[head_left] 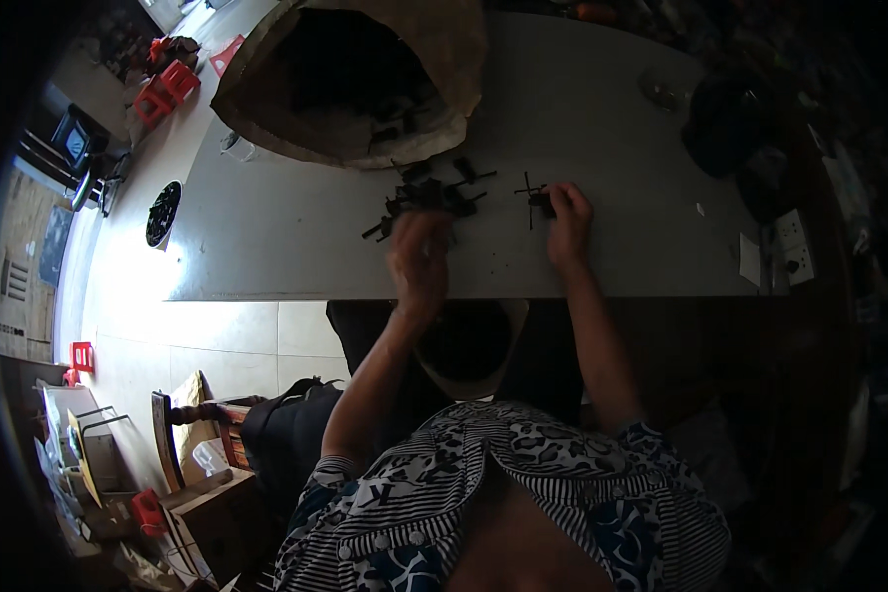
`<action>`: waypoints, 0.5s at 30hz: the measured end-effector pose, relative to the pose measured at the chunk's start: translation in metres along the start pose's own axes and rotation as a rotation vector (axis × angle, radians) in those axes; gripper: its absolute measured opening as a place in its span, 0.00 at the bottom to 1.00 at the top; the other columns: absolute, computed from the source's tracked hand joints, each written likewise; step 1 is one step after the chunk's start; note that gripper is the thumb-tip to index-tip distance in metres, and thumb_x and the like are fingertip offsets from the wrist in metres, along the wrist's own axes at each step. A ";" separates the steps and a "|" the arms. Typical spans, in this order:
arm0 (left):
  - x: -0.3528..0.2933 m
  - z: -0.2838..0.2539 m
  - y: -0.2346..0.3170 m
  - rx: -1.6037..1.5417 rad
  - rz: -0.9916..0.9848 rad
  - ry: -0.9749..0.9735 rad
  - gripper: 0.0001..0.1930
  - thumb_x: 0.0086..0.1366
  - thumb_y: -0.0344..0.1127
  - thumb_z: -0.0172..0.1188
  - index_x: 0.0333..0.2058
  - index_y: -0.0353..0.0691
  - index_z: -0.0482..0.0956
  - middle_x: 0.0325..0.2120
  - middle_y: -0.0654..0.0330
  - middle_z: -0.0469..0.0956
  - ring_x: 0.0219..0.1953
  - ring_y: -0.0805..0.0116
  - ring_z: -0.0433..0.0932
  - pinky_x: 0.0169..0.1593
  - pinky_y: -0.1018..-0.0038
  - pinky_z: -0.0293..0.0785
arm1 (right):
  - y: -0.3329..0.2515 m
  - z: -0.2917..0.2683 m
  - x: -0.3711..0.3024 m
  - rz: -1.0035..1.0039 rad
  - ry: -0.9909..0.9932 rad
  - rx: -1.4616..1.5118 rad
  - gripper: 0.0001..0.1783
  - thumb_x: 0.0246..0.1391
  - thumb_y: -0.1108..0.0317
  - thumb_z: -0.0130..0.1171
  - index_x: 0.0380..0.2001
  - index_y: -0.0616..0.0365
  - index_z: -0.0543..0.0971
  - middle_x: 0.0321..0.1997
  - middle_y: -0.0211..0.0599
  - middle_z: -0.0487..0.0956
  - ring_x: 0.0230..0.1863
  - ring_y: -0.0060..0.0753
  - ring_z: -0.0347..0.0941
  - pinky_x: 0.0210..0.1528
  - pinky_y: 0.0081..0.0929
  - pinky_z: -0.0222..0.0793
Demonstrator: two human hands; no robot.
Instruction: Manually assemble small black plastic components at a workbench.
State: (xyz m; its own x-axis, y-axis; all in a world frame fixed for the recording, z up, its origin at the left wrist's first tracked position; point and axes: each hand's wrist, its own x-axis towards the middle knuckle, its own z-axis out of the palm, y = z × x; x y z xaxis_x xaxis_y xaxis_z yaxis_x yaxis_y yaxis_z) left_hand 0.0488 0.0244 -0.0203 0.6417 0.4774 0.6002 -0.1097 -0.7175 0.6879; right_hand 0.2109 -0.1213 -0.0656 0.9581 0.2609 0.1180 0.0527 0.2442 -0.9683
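Observation:
On the grey table, a loose pile of small black plastic parts (pixel 426 195) lies ahead of me, some with thin stems sticking out. My left hand (pixel 419 259) is at the near edge of this pile. Motion blurs its curled fingers, and whatever may be in them cannot be made out. To the right, my right hand (pixel 570 222) is closed, thumb and fingers pinching a black plastic piece with thin cross-shaped arms (pixel 530 189). This piece is apart from the pile.
A large open sack (pixel 444 138) with black parts inside lies beyond the pile. Below the table's near edge, a bucket (pixel 508 370) with dark contents is between my legs. Another bucket of black parts (pixel 165 215) stands left. A wooden chair (pixel 165 434) is at lower left.

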 end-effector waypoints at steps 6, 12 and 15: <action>0.001 0.025 0.013 -0.781 -0.646 -0.308 0.13 0.61 0.37 0.50 0.40 0.35 0.72 0.27 0.61 0.73 0.29 0.73 0.72 0.33 0.78 0.70 | -0.022 0.020 -0.038 0.098 -0.312 0.290 0.11 0.56 0.65 0.45 0.25 0.59 0.69 0.24 0.25 0.66 0.26 0.16 0.58 0.32 0.16 0.56; 0.007 0.014 -0.004 -0.984 -0.784 -0.550 0.16 0.61 0.44 0.50 0.38 0.36 0.71 0.24 0.63 0.72 0.26 0.74 0.71 0.28 0.79 0.68 | -0.042 0.019 -0.047 0.012 -0.709 -0.050 0.10 0.57 0.67 0.41 0.23 0.59 0.66 0.27 0.26 0.64 0.32 0.18 0.59 0.39 0.16 0.55; 0.006 0.011 -0.001 -1.014 -0.771 -0.583 0.12 0.59 0.38 0.53 0.36 0.35 0.71 0.23 0.64 0.72 0.23 0.74 0.71 0.24 0.79 0.66 | -0.051 0.028 -0.054 -0.019 -0.774 -0.135 0.10 0.57 0.67 0.41 0.24 0.60 0.67 0.28 0.27 0.65 0.33 0.18 0.59 0.38 0.16 0.55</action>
State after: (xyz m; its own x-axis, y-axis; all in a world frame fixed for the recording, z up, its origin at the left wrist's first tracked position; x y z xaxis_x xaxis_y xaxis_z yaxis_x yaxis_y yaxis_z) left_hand 0.0612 0.0229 -0.0217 0.9824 0.1224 -0.1408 0.0773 0.4197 0.9044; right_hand 0.1489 -0.1217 -0.0162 0.4910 0.8462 0.2070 0.1485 0.1528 -0.9770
